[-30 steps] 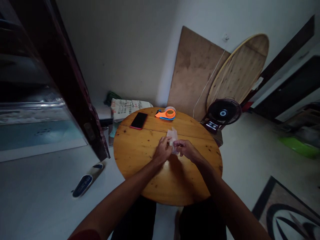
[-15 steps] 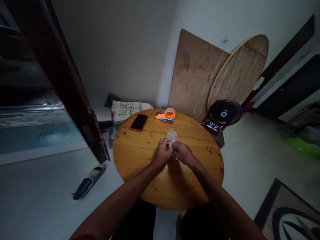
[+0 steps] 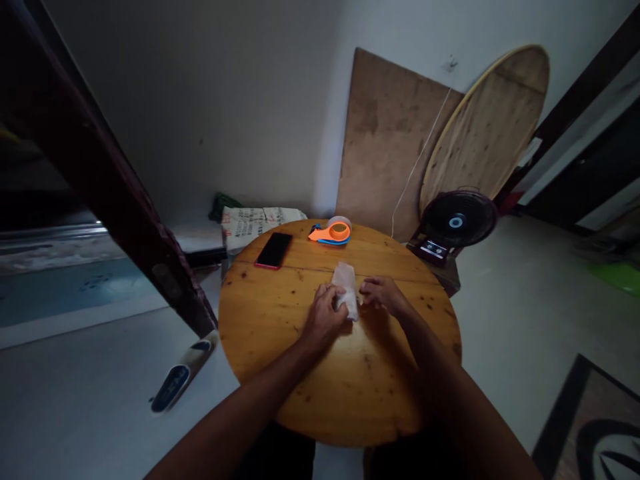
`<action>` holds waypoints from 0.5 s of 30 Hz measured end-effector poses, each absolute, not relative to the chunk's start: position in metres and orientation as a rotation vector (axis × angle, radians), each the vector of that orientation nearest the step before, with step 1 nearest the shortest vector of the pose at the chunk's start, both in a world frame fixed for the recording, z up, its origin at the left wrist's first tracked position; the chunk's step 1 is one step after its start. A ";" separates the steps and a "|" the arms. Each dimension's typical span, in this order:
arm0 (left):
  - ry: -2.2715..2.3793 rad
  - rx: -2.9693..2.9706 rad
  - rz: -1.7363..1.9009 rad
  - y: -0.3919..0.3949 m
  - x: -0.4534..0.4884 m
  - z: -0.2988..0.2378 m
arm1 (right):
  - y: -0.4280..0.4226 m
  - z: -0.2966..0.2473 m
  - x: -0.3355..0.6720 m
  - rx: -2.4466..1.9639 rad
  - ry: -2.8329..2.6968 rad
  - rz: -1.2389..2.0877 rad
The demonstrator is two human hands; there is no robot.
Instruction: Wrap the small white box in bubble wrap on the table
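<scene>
A flat, whitish folded packet, of paper or thin plastic, lies lengthwise on the round wooden table. My left hand grips its left side, with the thumb and fingers curled onto it. Just right of the packet, apart from it, is my right hand. Its fingers are bent together, and a small pale bit shows under the fingertips, too small to name. Farther back stands an orange and blue tape dispenser with a roll of clear tape. To its left lies a phone with a dark screen and red edge.
Behind the table, a brown board and a round wooden tabletop lean against the wall. A black round fan stands at the right. A printed sack is at the back left, and a dark door frame rises beside it.
My right hand has moved off the packet to the right. More of the packet now shows, lying flat under my left hand. The view has shifted slightly.
</scene>
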State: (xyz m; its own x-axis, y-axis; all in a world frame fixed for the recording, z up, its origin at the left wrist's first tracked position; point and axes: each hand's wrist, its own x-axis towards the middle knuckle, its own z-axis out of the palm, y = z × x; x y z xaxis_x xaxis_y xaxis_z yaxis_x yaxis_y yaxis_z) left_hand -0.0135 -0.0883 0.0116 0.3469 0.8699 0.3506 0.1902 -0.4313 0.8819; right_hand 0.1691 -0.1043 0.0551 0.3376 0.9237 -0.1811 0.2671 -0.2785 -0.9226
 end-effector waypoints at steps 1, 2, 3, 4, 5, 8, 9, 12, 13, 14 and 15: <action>0.930 1.843 1.122 -0.089 -0.013 0.012 | -0.098 0.054 0.169 -1.754 -1.060 0.997; 0.923 1.847 1.129 -0.089 -0.013 0.012 | -0.093 0.052 0.168 -1.757 -1.063 1.019; 0.916 1.851 1.138 -0.089 -0.013 0.012 | -0.088 0.050 0.166 -1.761 -1.069 1.034; 0.911 1.854 1.150 -0.089 -0.013 0.012 | -0.083 0.048 0.164 -1.764 -1.079 1.043; 0.909 1.856 1.159 -0.090 -0.013 0.012 | -0.079 0.045 0.163 -1.769 -1.089 1.047; 0.918 1.863 1.172 -0.090 -0.012 0.012 | -0.072 0.037 0.162 -1.754 -1.084 1.058; 0.919 1.871 1.173 -0.090 -0.012 0.012 | -0.071 0.035 0.162 -1.730 -1.077 1.062; 0.920 1.925 1.174 -0.092 -0.012 0.012 | -0.071 0.031 0.161 -1.613 -1.074 1.052; 0.920 1.963 1.181 -0.093 -0.012 0.012 | -0.071 0.031 0.160 -1.568 -1.085 1.037; 0.920 2.015 1.188 -0.094 -0.013 0.013 | -0.071 0.030 0.159 -1.531 -1.103 1.010; 0.917 2.080 1.195 -0.095 -0.014 0.014 | -0.071 0.029 0.157 -1.511 -1.126 0.969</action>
State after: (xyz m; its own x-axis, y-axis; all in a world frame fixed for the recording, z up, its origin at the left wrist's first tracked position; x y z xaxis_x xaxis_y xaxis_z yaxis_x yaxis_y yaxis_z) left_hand -0.0138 -0.0946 0.0141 0.3673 0.7846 0.4995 0.2798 -0.6053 0.7452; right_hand 0.1571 -0.0710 0.0293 0.2524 0.9667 -0.0421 0.1859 -0.0912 -0.9783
